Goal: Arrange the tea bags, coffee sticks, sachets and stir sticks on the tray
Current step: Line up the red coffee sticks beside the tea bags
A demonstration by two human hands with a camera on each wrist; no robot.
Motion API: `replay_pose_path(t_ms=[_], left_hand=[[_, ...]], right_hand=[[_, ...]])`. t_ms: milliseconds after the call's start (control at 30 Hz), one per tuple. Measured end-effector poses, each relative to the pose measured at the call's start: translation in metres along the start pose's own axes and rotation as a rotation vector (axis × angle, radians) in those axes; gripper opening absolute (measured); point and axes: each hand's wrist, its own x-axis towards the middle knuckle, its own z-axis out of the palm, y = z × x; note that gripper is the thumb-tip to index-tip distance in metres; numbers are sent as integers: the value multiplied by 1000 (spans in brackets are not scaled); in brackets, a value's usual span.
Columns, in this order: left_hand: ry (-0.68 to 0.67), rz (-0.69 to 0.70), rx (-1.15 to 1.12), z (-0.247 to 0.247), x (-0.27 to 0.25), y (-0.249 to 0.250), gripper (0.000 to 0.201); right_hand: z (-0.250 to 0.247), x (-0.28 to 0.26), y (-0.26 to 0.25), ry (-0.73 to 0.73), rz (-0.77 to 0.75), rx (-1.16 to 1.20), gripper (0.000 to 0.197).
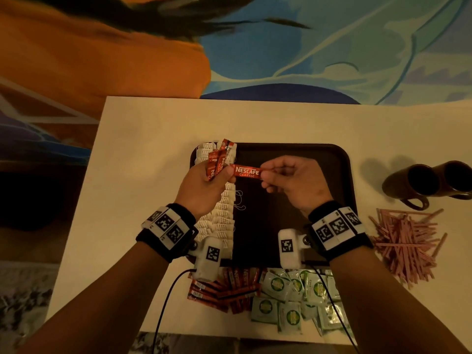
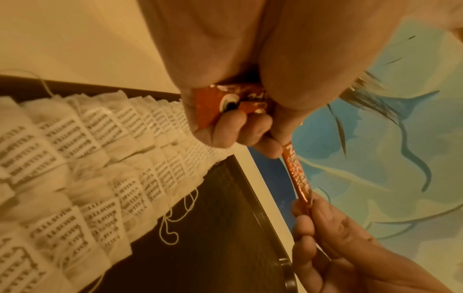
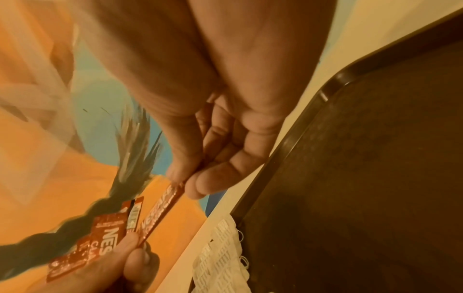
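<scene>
A dark tray point(image 1: 339, 159) lies on the table with white tea bags point(image 1: 219, 215) overlapped in a column along its left side. Above those tea bags my left hand point(image 1: 204, 185) grips a bundle of red Nescafe coffee sticks point(image 1: 217, 159). My right hand point(image 1: 288, 177) pinches the right end of a single coffee stick point(image 1: 247, 171), held level over the tray; its left end touches the left hand's fingers. The left wrist view shows that single stick point(image 2: 298, 174) between both hands, and the right wrist view shows it point(image 3: 160, 210) edge-on beside the bundle point(image 3: 100, 245).
Loose red coffee sticks point(image 1: 219, 290) and green sachets point(image 1: 296, 297) lie on the table in front of the tray. Pink stir sticks point(image 1: 406, 241) are heaped to the right, and two dark mugs point(image 1: 429, 185) stand beyond them. A cable point(image 1: 163, 307) runs from the left wrist.
</scene>
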Motion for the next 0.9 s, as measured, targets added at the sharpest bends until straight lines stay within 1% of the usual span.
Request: replay_pose_path(t_ms=[133,233,333,467,633,767,900], left_hand=[[-10,-9,-17,-2,-2,-2,28],[-19,-13,28,-3,-3,-6,31],[31,-41,66,-10,-5,-10,30],[63,-36,152,-22,-10,-21,19],[80,-23,216,-29,-14,-29,17],[74,-41,209,-29,-14,-29,16],[56,-53,209,-30,-17,-33,18]], right_hand=[[-1,-2,3,56,15,78,18],[-2,1,8,105,29,50,19],[-8,14,14,166,76,22,17],[-12,41,24,218,138,-82,15],[-2,77,29,306,155,-247,15],[7,98,30,379,180,-372,20],[13,106,28,425,206,-475,30]])
